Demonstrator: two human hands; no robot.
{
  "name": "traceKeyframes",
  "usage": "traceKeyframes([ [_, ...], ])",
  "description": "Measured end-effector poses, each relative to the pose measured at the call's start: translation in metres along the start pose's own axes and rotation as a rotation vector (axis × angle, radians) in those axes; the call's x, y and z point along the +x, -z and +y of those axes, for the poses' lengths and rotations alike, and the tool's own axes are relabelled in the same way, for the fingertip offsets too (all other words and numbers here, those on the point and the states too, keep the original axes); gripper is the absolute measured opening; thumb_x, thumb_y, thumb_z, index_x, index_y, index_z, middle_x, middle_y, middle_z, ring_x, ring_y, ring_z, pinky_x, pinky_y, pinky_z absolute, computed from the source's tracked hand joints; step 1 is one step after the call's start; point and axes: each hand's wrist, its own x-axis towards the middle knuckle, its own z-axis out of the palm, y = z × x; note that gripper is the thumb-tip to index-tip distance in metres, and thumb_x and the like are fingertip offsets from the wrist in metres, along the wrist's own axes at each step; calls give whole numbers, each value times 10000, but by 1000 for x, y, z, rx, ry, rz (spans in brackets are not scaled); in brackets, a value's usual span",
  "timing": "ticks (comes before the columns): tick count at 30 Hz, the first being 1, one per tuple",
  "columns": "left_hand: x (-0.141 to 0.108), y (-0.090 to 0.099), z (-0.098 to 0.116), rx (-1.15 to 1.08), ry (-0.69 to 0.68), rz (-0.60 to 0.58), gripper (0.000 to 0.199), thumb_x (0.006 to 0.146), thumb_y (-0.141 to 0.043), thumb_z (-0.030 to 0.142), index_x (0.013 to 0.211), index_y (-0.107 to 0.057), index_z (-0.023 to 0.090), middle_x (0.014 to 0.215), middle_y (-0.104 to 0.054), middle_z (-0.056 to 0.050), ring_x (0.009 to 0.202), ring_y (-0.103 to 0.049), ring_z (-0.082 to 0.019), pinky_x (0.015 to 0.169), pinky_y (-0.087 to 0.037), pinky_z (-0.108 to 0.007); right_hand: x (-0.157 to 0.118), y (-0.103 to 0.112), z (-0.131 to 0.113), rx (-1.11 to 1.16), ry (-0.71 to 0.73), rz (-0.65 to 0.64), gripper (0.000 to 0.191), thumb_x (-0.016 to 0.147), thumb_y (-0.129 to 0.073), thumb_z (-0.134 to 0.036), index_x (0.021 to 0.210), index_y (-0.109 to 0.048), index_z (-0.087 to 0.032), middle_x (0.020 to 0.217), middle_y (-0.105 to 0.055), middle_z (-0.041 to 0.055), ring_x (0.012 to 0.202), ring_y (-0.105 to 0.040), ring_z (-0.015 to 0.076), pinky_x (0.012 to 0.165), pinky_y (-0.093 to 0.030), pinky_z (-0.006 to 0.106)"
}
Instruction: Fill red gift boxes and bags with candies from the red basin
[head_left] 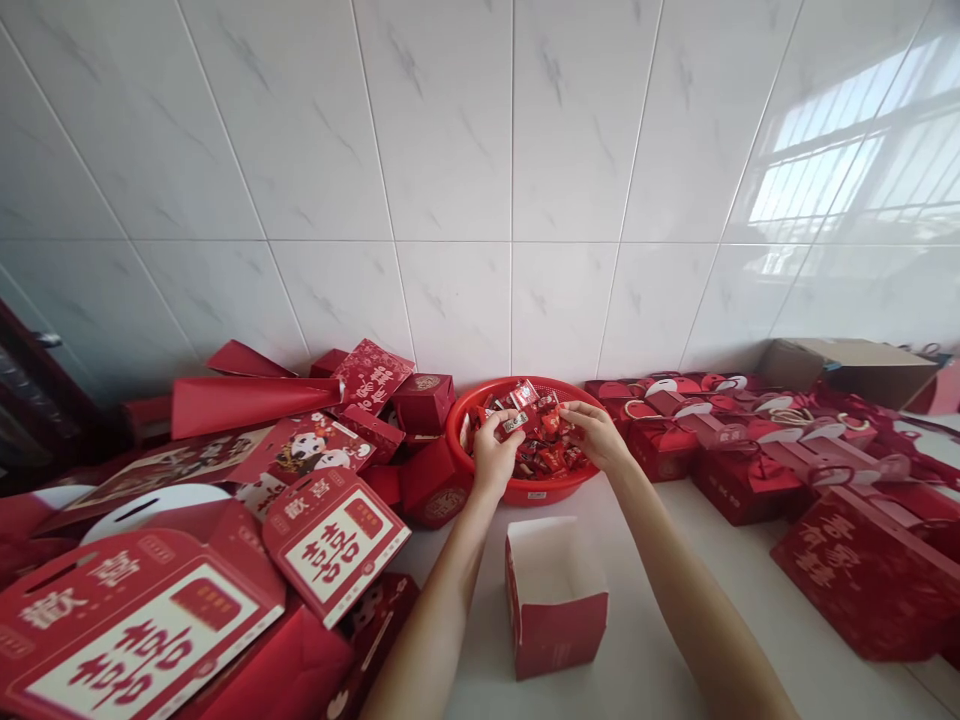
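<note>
A red plastic basket (459, 462) full of small wrapped candies (551, 458) stands against the wall. Over its left side, my left hand (495, 455) is closed on a wrapped candy (514, 423) with a pale label. My right hand (600, 436) reaches over the basket's right side, its thumb and forefinger pinched at a red wrapped candy (553, 418). Between my forearms an open red gift box (559, 635) stands upright on the white table (637, 600). Its pale inside shows, and no candy is visible in it.
Unfilled-looking red gift boxes and folded cartons (349, 545) lie heaped on the left. On the right stand rows of closed red gift boxes (750, 485) with handles and ribbons. A brown cardboard box (832, 362) sits behind them, by the tiled wall (450, 300).
</note>
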Motion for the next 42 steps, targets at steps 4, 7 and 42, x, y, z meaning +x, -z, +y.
traceKeyframes([
  [4, -2, -2, -1, 69, -2, -50, 291, 590, -704, 59, 844, -758, 189, 903, -749, -36, 808, -690, -197, 882, -541, -367, -2, -5, 1, -29, 10, -11, 381, 536, -891, -437, 728, -657, -206, 667, -634, -10, 560, -535, 120, 450, -382, 231],
  [7, -3, -4, 0, 87, 6, -92, 290, 621, -676, 62, 855, -780, 197, 937, -765, -48, 835, -694, -211, 860, -554, -374, -3, -13, 4, -59, 14, -39, 377, 538, -889, -436, 726, -659, -205, 645, -616, -21, 538, -511, 110, 441, -356, 226],
  [42, -4, -5, 8, -51, 82, -150, 184, 645, -751, 246, 821, -784, 204, 830, -754, -17, 886, -691, -242, 882, -546, -383, -19, -35, 0, -217, 206, -225, 323, 710, -807, -482, 921, -751, -243, 907, -732, 20, 924, -678, 220, 901, -531, 362],
])
